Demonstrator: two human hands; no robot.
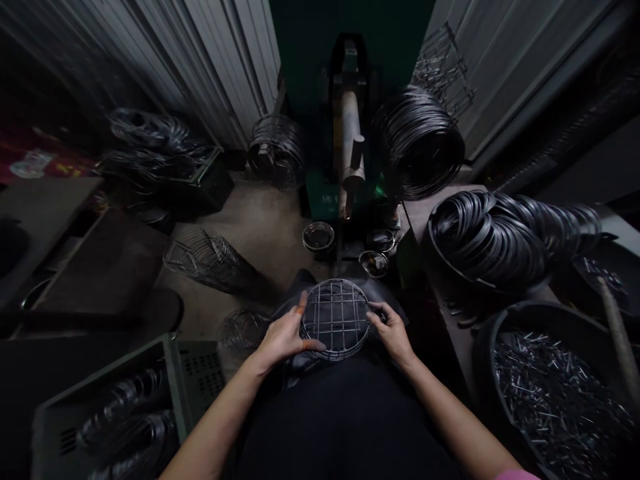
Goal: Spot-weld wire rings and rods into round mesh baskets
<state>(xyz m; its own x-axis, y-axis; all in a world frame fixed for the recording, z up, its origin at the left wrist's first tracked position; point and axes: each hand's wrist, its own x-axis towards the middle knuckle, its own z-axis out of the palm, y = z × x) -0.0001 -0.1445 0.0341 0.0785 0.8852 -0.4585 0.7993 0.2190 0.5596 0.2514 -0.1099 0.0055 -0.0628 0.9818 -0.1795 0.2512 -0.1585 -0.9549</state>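
The round wire grid (336,323) is over the person's dark-clothed lap (330,407) — left hand (285,333) clamped on its left rim, right hand (393,333) pinching the right edge. If that lighter fingertip pinch loosens, the grid could tip rightward.

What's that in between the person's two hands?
A round wire grid lies between the left hand and the right hand. You see it in the head view.

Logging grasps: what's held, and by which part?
Round wire grid (single or stacked, can't tell), by its rim: left hand grips the left side, right hand at the right edge.
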